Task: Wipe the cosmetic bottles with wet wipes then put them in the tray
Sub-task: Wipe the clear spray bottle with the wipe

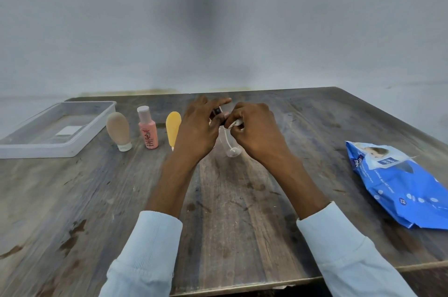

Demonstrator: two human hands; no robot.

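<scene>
A clear pump bottle (232, 148) stands upright mid-table with a thin tube inside it. My left hand (201, 127) grips its dark pump top, the forefinger stretched out. My right hand (254, 129) pinches a small white wet wipe (235, 123) against the bottle's neck. To the left stand a yellow bottle (173, 128), a pink bottle (148, 128) with a white cap, and a beige bottle (118, 130) on its white cap. The clear plastic tray (80, 139) sits at the far left and holds no bottle.
A blue pack of wet wipes (400, 182) lies at the right, near the table's right edge. The worn wooden table (230, 211) ends just in front of my sleeves. A grey wall rises behind the table.
</scene>
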